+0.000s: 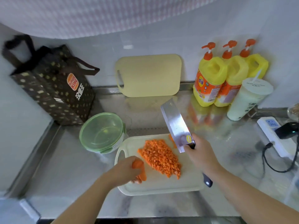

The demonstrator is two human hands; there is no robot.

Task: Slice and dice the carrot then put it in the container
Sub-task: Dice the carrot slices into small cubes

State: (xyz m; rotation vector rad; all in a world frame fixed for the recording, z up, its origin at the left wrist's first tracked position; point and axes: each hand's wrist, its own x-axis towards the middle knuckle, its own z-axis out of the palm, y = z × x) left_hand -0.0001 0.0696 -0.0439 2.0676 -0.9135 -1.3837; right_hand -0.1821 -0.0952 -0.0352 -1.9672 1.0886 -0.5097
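At the board's (161, 186) left side, the left hand (124, 170) pinches a carrot chunk (139, 165) whose long axis runs near to far. A band of dice (160, 156) lies mid-board, slanting toward its near right. The right hand (202, 156) grips the cleaver (175, 123) over the board's right side, blade pointing away. The container (102, 131) sits beside the far-left corner.

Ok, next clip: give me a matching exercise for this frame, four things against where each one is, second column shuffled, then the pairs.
1 cleaver
2 diced carrot
3 carrot chunk
4 container

a heaped on the near cutting board
b gripped by the left hand
c beside the board, to its left
d gripped by the right hand

Pairs: 1-d, 2-a, 3-b, 4-c
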